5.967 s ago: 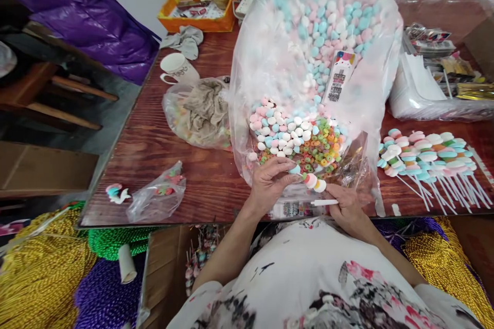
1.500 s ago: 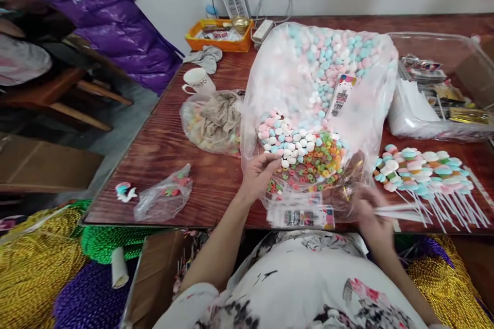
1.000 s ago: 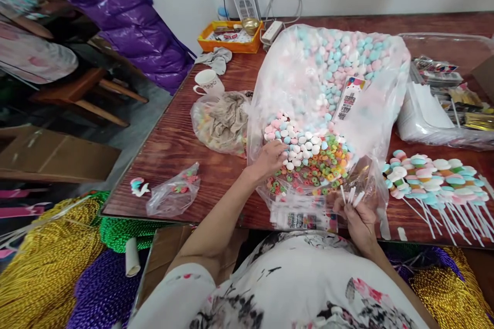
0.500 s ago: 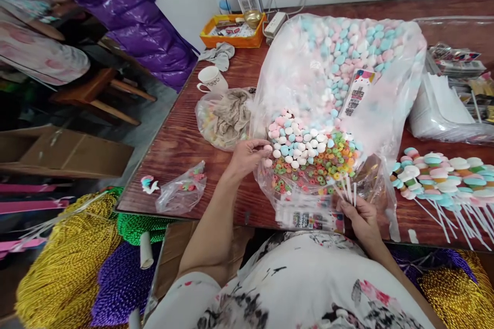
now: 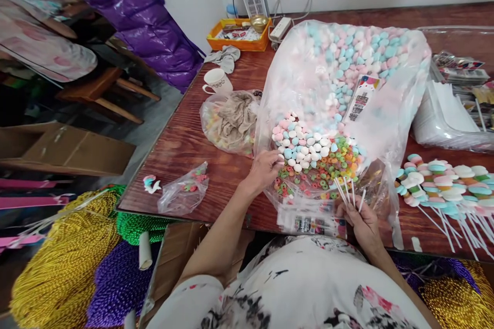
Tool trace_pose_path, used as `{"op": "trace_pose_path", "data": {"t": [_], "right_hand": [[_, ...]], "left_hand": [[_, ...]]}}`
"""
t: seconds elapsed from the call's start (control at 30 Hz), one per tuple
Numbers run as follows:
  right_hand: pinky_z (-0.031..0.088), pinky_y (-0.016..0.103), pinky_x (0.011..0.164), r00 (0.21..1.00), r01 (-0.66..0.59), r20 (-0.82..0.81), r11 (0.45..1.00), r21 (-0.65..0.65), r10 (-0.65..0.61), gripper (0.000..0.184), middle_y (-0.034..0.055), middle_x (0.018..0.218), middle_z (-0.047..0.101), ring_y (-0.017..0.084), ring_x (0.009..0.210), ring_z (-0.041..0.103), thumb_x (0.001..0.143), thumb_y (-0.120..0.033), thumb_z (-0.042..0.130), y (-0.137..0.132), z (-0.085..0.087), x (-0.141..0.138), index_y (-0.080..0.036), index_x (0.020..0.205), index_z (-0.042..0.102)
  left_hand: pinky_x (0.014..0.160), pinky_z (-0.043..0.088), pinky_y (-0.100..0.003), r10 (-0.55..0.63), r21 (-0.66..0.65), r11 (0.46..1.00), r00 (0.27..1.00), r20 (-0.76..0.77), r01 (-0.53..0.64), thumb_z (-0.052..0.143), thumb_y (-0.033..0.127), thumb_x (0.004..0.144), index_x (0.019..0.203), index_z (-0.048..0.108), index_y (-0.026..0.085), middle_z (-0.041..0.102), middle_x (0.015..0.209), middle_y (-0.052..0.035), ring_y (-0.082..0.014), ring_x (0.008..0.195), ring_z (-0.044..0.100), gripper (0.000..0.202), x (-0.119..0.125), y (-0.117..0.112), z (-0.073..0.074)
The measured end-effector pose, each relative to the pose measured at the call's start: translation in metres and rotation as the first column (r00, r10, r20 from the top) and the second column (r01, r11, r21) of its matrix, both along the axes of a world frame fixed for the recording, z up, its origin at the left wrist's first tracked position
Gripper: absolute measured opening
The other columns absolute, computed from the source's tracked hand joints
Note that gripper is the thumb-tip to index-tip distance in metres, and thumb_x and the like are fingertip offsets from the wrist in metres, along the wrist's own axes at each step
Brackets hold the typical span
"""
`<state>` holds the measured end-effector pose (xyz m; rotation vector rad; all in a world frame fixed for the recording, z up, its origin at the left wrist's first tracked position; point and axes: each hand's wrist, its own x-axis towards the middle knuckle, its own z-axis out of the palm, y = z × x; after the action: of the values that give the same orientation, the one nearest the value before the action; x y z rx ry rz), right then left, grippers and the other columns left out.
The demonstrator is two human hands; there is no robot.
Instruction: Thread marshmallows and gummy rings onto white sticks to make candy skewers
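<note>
My left hand (image 5: 263, 174) has its fingertips pinched together at the left edge of a pile of pink, white and blue marshmallow-like pieces (image 5: 304, 154). A pale piece shows by the fingertips; whether it is gripped is unclear. Just in front of the pile lie small green, orange and red rings (image 5: 343, 157). My right hand (image 5: 362, 223) is closed around several white sticks (image 5: 349, 191), their tips pointing up toward the rings. Under the pile spreads a large clear plastic bag (image 5: 278, 77), full of more pieces at the back.
Finished-looking stacked pieces on white sticks (image 5: 443, 185) lie at the right. Behind them stands a clear plastic tray (image 5: 440, 131). Left are a white mug (image 5: 218, 81), a bag with a brown cloth (image 5: 235, 118) and a small bag (image 5: 185, 193). Printed packets (image 5: 309, 223) lie near the front edge.
My left hand has shifted right and slightly down, onto the pile's edge. The pink pieces seen at its fingertips no longer show there. My right hand still holds the sticks; the view has tilted slightly.
</note>
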<state>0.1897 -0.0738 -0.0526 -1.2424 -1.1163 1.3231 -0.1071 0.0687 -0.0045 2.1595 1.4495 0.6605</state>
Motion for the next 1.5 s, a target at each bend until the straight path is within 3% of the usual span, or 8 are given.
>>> {"op": "trace_pose_path", "data": {"t": [0.3,0.4,0.6,0.8,0.93,1.13,1.33,1.5], "right_hand": [[0.046,0.028,0.065,0.99,-0.023,0.14,0.997,0.071,0.012,0.015,-0.0007,0.074,0.062,0.016,0.067,0.058,0.095,-0.035,0.052,0.0,0.005,-0.002,-0.023,0.101,0.057],[0.047,0.029,0.065,0.992,-0.018,0.126,0.996,0.09,0.006,0.017,-0.002,0.07,0.061,0.015,0.064,0.057,0.095,-0.034,0.053,0.002,0.012,-0.003,-0.022,0.106,0.058],[0.044,0.026,0.058,0.992,-0.023,0.126,0.991,0.135,0.006,0.017,-0.0028,0.061,0.055,0.013,0.057,0.051,0.093,-0.03,0.056,0.011,0.036,-0.006,-0.02,0.081,0.064],[0.041,0.023,0.059,0.93,-0.221,0.346,0.941,0.256,0.124,0.017,-0.0025,0.067,0.061,0.012,0.06,0.054,0.088,-0.017,0.053,0.028,0.055,-0.003,-0.02,0.084,0.07],[0.042,0.022,0.061,0.911,-0.262,0.393,0.911,0.318,0.125,0.022,-0.0018,0.071,0.065,0.012,0.061,0.056,0.086,-0.012,0.051,0.031,0.061,-0.002,-0.019,0.088,0.072],[0.04,0.022,0.058,0.921,-0.266,0.367,0.895,0.358,0.127,0.021,-0.0004,0.066,0.061,0.011,0.057,0.052,0.085,-0.011,0.051,0.025,0.056,-0.002,-0.017,0.086,0.071],[0.043,0.023,0.062,0.929,-0.244,0.355,0.893,0.378,0.103,0.026,0.0008,0.074,0.067,0.013,0.063,0.06,0.084,-0.006,0.05,0.02,0.048,-0.003,-0.018,0.093,0.07],[0.042,0.022,0.059,0.933,-0.215,0.353,0.887,0.408,0.064,0.023,-0.0018,0.069,0.064,0.012,0.06,0.057,0.086,-0.007,0.051,0.016,0.046,-0.001,-0.02,0.09,0.07]], "left_hand": [[0.084,0.048,-0.037,0.142,0.024,0.989,0.973,0.183,-0.148,0.067,0.026,0.077,0.077,0.071,0.019,0.07,0.082,-0.0054,-0.0203,0.081,0.061,0.008,-0.002,-0.004,-0.008],[0.067,0.052,-0.029,0.285,-0.137,0.958,0.819,0.498,-0.25,0.074,0.028,0.073,0.103,0.072,0.02,0.07,0.086,-0.0034,-0.0159,0.071,0.061,0.031,0.01,-0.015,-0.001],[0.054,0.057,-0.029,0.46,-0.558,0.824,0.454,0.763,0.104,0.085,0.027,0.063,0.088,0.075,0.017,0.07,0.075,-0.003,-0.0163,0.06,0.066,0.029,0.034,-0.046,0.026],[0.04,0.047,-0.021,0.488,-0.571,0.757,0.308,0.817,0.318,0.085,0.027,0.065,0.082,0.074,0.017,0.072,0.096,-0.0063,-0.0123,0.055,0.065,0.023,0.049,-0.064,0.033],[0.034,0.039,-0.016,0.513,-0.556,0.763,0.214,0.831,0.33,0.086,0.028,0.065,0.079,0.072,0.016,0.071,0.085,-0.0042,-0.009,0.049,0.06,0.023,0.059,-0.071,0.031],[0.031,0.034,-0.012,0.54,-0.563,0.774,0.162,0.826,0.291,0.083,0.036,0.07,0.085,0.072,0.015,0.065,0.063,0.0,-0.0052,0.042,0.052,0.028,0.069,-0.078,0.028],[0.028,0.028,-0.012,0.549,-0.575,0.772,0.173,0.818,0.27,0.082,0.037,0.072,0.083,0.071,0.015,0.068,0.071,-0.0021,-0.0048,0.042,0.051,0.027,0.076,-0.085,0.029],[0.028,0.024,-0.01,0.566,-0.569,0.771,0.102,0.818,0.287,0.08,0.033,0.073,0.077,0.067,0.013,0.066,0.072,-0.002,-0.001,0.038,0.043,0.024,0.072,-0.084,0.029]]}}
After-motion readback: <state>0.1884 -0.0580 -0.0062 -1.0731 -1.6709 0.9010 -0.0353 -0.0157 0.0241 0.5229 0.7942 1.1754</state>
